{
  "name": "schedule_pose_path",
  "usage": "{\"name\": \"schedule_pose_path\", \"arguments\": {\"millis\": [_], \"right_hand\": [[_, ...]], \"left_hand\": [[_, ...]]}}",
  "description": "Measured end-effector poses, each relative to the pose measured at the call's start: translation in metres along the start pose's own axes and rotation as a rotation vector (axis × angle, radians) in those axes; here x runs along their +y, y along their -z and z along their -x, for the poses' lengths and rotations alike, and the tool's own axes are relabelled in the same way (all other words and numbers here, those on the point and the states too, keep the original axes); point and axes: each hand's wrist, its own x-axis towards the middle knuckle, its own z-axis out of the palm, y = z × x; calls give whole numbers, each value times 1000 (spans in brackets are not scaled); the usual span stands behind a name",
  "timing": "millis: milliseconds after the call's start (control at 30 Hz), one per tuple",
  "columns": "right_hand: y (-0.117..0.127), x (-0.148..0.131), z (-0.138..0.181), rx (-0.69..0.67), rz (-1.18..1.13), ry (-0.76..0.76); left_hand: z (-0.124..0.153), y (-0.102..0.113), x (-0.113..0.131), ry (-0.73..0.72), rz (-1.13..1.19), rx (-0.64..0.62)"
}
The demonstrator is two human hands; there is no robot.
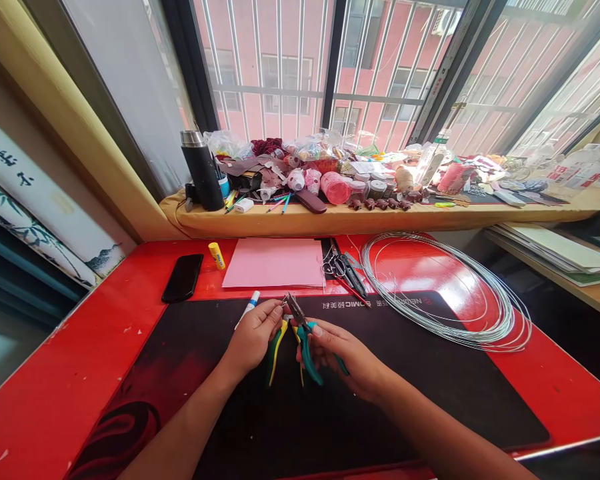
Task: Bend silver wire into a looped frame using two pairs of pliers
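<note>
My left hand (pixel 253 337) is closed around a pair of pliers with green and yellow handles (pixel 276 343), above the black desk mat (pixel 410 400). My right hand (pixel 347 357) grips a second pair of pliers with teal handles (pixel 307 350). The two sets of jaws meet near the top of my hands, where a small piece of wire (pixel 286 303) seems to be pinched; it is too small to see well. A large coil of silver wire (pixel 445 293) lies on the table to the right, beyond my right hand.
On the red table (pixel 80 373) lie a black phone (pixel 183 277), a yellow glue stick (pixel 217 255), a pink sheet (pixel 276 263), scissors (pixel 345 270) and a white marker (pixel 247 309). The window ledge (pixel 330 217) holds a black flask (pixel 203 170) and craft clutter.
</note>
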Motion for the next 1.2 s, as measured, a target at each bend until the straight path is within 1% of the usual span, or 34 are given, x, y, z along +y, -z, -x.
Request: {"name": "schedule_pose_path", "arguments": {"millis": [233,367,567,700,967,1200], "right_hand": [[0,1,-1,14,-10,-2],[2,1,0,4,-16,-22],[3,3,0,-59,-90,-90],[2,2,0,-76,-120,-122],[3,0,0,-60,-109,-92],[1,-3,0,-72,-132,-80]], "left_hand": [[0,0,-5,11,-8,27],[0,0,-7,-23,-59,47],[2,0,-3,-65,-167,-7],[2,0,-3,-66,-178,-7],[1,3,-7,-50,-171,11],[4,2,-1,-108,-282,-8]]}}
